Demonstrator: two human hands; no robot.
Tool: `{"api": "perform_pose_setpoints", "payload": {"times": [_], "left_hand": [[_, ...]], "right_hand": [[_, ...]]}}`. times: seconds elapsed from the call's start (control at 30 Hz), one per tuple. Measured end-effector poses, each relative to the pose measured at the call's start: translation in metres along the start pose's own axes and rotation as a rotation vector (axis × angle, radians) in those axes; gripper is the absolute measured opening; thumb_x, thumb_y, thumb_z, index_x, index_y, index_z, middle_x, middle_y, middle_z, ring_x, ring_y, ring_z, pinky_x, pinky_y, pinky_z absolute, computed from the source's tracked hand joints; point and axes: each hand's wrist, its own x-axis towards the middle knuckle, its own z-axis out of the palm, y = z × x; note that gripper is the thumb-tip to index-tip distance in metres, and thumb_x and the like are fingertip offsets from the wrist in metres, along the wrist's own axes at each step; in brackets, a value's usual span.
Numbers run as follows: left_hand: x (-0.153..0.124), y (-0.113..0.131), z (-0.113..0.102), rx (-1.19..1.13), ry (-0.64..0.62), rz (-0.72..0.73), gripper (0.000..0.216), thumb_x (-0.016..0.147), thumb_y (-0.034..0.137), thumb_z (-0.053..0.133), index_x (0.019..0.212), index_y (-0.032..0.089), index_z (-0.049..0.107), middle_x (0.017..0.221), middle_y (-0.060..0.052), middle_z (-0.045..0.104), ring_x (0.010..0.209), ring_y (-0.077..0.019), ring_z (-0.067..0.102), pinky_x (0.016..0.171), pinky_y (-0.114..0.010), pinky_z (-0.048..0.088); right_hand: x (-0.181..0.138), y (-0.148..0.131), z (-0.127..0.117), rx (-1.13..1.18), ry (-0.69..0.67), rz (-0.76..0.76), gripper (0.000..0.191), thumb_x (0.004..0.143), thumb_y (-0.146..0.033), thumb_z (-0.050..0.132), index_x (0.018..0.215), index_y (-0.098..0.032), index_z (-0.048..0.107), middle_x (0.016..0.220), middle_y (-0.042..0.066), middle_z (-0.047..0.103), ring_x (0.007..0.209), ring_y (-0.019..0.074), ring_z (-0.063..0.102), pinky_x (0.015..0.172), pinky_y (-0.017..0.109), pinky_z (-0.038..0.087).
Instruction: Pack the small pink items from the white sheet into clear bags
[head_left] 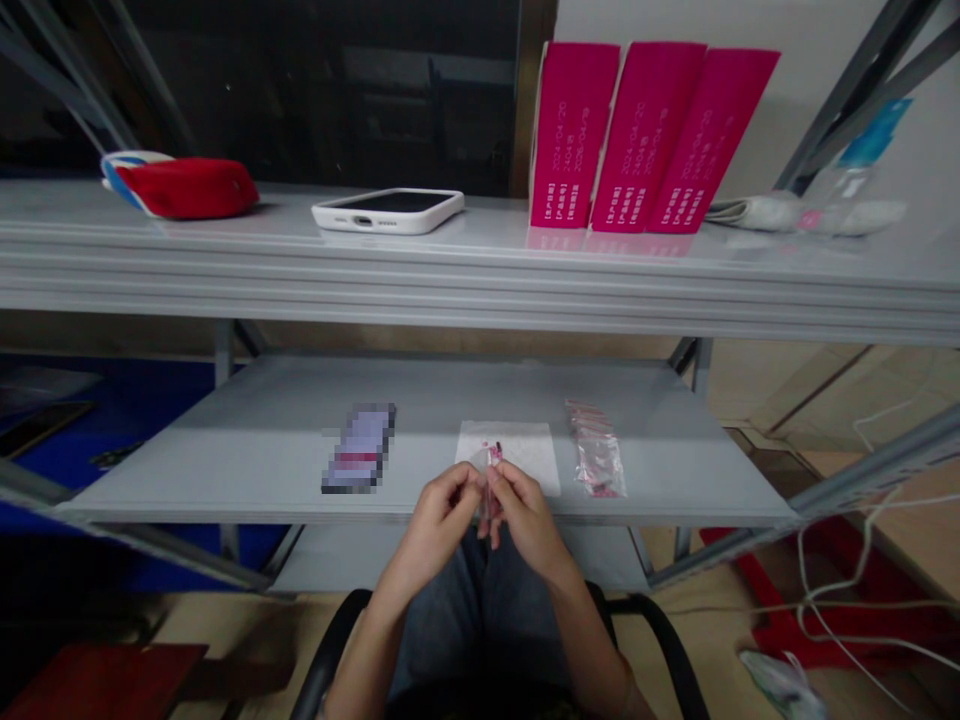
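Observation:
My left hand [452,503] is closed, thumb and forefinger pinching the edge of a small clear plastic bag [484,496]. Facing it, my right hand [525,515] is also closed in a pinch on the same bag. Something small and pink with a dark end shows at the fingertips; its kind is too small to make out. Both hands are at the front edge of the grey lower shelf, above my lap. Just behind them lies a white paper sheet [531,452], partly hidden by the fingers. To its right lies a row of overlapping clear bags [596,450] with pinkish contents.
A blurred-out phone [360,448] lies left on the lower shelf [262,440]. Above, the upper shelf [480,290] holds a red pouch [191,188], a white-cased phone [390,210], three pink boxes [645,140] and a blue-topped bottle [855,175]. White cables [814,590] hang at right.

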Motion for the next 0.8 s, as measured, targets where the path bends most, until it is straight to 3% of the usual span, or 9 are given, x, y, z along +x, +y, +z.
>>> {"api": "perform_pose_setpoints", "payload": {"times": [0.2,0.37,0.43,0.53,0.63,0.8], "left_hand": [[-0.002,-0.003,0.005,0.376,0.205,0.108,0.022,0.087,0.027,0.044,0.067,0.019,0.043,0.066,0.002,0.045,0.06,-0.0116,0.043,0.057,-0.024,0.034],[-0.003,-0.004,0.001,0.464,0.331,0.128,0.02,0.089,0.025,0.042,0.07,0.019,0.043,0.069,0.002,0.046,0.065,-0.0124,0.045,0.061,-0.024,0.034],[-0.002,-0.003,-0.002,0.465,0.338,0.133,0.021,0.09,0.026,0.042,0.07,0.019,0.043,0.07,0.002,0.046,0.065,-0.0124,0.045,0.062,-0.024,0.034],[-0.002,-0.002,-0.005,0.476,0.308,0.144,0.021,0.089,0.026,0.043,0.069,0.019,0.045,0.069,0.001,0.047,0.064,-0.0127,0.046,0.061,-0.024,0.034],[-0.003,-0.003,-0.004,0.507,0.29,0.152,0.019,0.088,0.025,0.044,0.07,0.019,0.047,0.069,0.001,0.048,0.064,-0.013,0.046,0.061,-0.025,0.035],[-0.004,-0.001,-0.001,0.538,0.168,0.208,0.019,0.088,0.025,0.044,0.071,0.019,0.048,0.071,0.0,0.051,0.067,-0.0142,0.048,0.063,-0.025,0.037]], "right_hand": [[-0.003,-0.005,0.001,-0.325,0.119,-0.192,0.026,0.091,-0.038,0.039,0.073,-0.021,0.048,0.063,-0.003,0.047,0.058,0.0114,0.047,0.053,0.023,0.039],[-0.008,-0.009,-0.002,-0.611,0.274,-0.247,0.021,0.09,-0.027,0.039,0.071,-0.022,0.046,0.065,-0.003,0.046,0.061,0.0132,0.046,0.06,0.026,0.037],[-0.008,-0.01,-0.004,-0.621,0.327,-0.266,0.015,0.087,-0.026,0.043,0.074,-0.022,0.047,0.069,-0.002,0.048,0.064,0.0135,0.049,0.06,0.025,0.039],[-0.008,-0.013,-0.005,-0.621,0.427,-0.359,0.001,0.082,-0.021,0.052,0.082,-0.022,0.052,0.091,0.003,0.052,0.084,0.0168,0.054,0.068,0.027,0.045],[-0.007,-0.013,-0.008,-0.661,0.368,-0.428,0.009,0.08,-0.019,0.054,0.08,-0.023,0.062,0.114,0.006,0.051,0.103,0.0206,0.053,0.085,0.034,0.045],[-0.002,-0.007,-0.017,-0.646,0.13,-0.339,0.022,0.081,-0.021,0.056,0.099,-0.027,0.069,0.129,0.006,0.049,0.112,0.0218,0.052,0.097,0.038,0.042]]}}
